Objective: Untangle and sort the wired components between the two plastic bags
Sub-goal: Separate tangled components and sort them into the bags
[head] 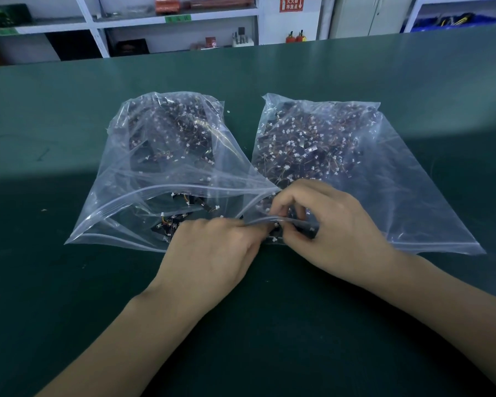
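Both forearms reach in from the near edge onto the green tabletop [69, 282], their elbows cut off by the frame. The left hand [212, 253] lies knuckles-up with its fingers curled under and hidden; they appear to pinch the wired components [166, 227] at the mouth of the left bag [121, 179], though the grip itself cannot be seen. Just right of it, almost touching, the right hand [330, 230] curls its fingers and thumb around a small dark bundle of components together with the zip edge of the right bag [407, 196]; exactly what is held is hard to make out behind the fingers and creased plastic.

Beyond the left hand, the left bag gapes open, and a few black parts with orange wires and white plugs show plainly inside its mouth. Farther from both hands, the masses of components in both bags blur into dark tangles dotted white behind glare. The two bags touch between the hands. Past the tabletop's far edge stand white shelves [98, 24], their contents small and indistinct.
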